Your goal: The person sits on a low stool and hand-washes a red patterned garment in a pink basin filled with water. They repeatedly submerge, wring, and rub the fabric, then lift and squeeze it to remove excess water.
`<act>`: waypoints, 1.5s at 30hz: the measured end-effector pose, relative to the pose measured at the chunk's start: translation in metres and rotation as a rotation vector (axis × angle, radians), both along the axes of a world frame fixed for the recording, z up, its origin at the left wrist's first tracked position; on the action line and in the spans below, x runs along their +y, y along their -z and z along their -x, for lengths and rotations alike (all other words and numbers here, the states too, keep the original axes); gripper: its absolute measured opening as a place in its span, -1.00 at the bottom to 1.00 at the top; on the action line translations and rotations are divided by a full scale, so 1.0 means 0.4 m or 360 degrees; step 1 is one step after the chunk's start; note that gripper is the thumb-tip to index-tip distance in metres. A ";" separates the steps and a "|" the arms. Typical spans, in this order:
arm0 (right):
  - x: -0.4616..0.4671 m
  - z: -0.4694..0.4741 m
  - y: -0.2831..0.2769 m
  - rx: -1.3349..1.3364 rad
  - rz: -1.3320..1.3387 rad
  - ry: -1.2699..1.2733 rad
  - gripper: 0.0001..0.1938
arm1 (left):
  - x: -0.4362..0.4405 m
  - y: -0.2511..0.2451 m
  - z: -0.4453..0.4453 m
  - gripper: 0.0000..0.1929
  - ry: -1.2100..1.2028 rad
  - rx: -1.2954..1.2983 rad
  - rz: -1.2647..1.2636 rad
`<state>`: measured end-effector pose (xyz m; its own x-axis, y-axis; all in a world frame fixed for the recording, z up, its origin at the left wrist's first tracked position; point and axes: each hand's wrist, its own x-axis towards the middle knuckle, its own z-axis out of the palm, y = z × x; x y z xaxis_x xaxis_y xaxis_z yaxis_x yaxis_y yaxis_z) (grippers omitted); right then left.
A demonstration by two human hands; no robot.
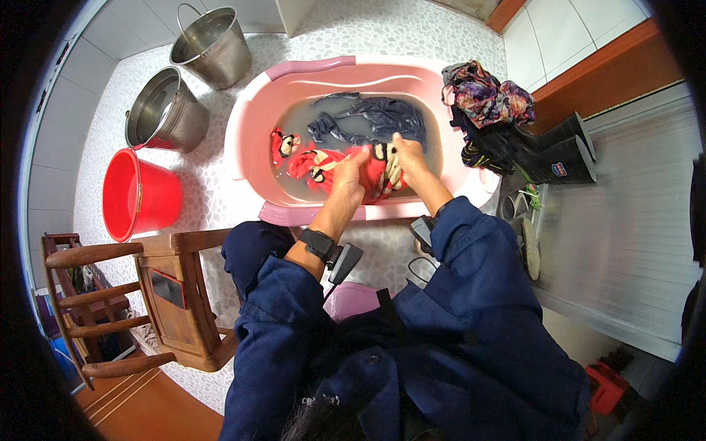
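Observation:
A pink plastic tub with mauve grips stands on the floor before me, holding cloudy grey water. Over its near side, my left hand and my right hand grip a wet red garment with cream and black patterning. The cloth is bunched between them, and its left part trails into the water. A separate-looking red patch shows at the tub's left; whether it joins the same garment cannot be told. Dark grey-blue cloth lies soaking beyond my hands.
Two steel buckets and a red plastic bucket, apparently holding water, line the left. A wooden chair bears a dark flat device. At right, piled clothes hang by the tub's rim, beside black rubber boots.

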<state>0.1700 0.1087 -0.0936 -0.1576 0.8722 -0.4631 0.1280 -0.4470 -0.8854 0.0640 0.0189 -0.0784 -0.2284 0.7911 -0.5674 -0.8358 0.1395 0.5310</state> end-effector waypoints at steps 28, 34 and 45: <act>-0.110 0.054 -0.115 -0.1158 -0.1285 -0.0878 -0.52 | -0.008 -0.025 -0.038 -0.57 -0.0293 0.0482 0.0424; -0.023 0.005 -0.124 -0.0072 -0.0496 -0.0363 -0.58 | -0.016 -0.057 0.064 -0.62 0.0017 0.0530 0.0102; -0.009 -0.050 -0.291 0.0790 -0.0213 -0.0110 -0.78 | -0.021 -0.198 0.092 -0.69 0.0199 0.2716 -0.0116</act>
<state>0.1902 0.1052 0.0228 -0.3890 0.8986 -0.2031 -0.2967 -0.3309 -0.8958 0.0272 0.0107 0.0008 -0.4307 0.8610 0.2705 0.6550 0.0920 0.7500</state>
